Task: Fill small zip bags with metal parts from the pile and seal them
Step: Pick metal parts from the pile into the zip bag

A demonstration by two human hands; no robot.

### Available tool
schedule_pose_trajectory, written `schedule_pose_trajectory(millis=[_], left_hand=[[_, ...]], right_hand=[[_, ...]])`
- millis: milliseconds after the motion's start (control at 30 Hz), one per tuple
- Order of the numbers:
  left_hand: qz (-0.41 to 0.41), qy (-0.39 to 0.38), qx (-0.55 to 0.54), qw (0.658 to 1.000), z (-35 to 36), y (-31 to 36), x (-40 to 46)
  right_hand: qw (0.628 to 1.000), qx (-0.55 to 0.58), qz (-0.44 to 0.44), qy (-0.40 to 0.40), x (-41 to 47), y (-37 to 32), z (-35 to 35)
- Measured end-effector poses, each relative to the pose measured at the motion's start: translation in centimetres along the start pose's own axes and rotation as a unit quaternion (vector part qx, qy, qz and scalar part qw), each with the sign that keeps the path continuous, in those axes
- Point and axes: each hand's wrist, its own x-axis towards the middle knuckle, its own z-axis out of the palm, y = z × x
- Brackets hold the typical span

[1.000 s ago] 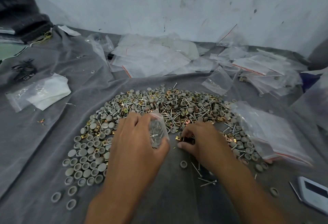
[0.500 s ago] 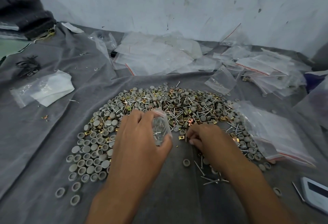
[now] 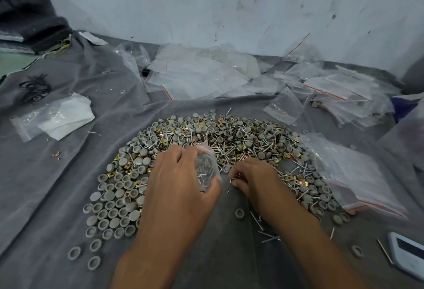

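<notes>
A wide pile of metal parts (image 3: 229, 137) lies on the grey cloth: grey round caps, silver screws and brass square clips. My left hand (image 3: 181, 188) grips a small clear zip bag (image 3: 206, 169) with a red seal strip, held upright with screws and a cap inside. Just to its right, my right hand (image 3: 254, 176) pinches brass clips (image 3: 235, 177) at the near edge of the pile, fingers curled over them.
Empty zip bags (image 3: 202, 75) are heaped at the back by the wall, with more bags (image 3: 353, 174) at the right. A white device (image 3: 408, 254) lies at the lower right. A bag with white paper (image 3: 57, 119) and black bands (image 3: 34, 87) sit at left.
My right hand has edged up and left along the pile's near edge and now pinches brass clips. The left hand keeps holding the bag, hardly moved.
</notes>
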Motion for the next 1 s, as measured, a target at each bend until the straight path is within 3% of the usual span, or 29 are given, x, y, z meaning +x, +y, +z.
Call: schedule_pose_trajectory(millis=[200,567,933,1000], left_hand=[[0.007,0.003,-0.001,1.000,0.1,-0.1,0.0],[0.000,0.000,0.001,1.000,0.1,-0.1,-0.1],[-0.004,-0.010,0.001,1.000,0.1,-0.2,0.0],[-0.001,-0.008,0.006,1.000,0.1,-0.1,0.0]], right_hand=[[0.999,-0.026,-0.011,0.025,0.1,0.0,-0.2],[0.997,0.027,-0.006,0.079,-0.3,0.4,-0.2],[0.995,-0.046,-0.036,0.081,-0.5,-0.2,1.0],[0.996,0.002,-0.025,0.087,-0.5,-0.4,0.7]])
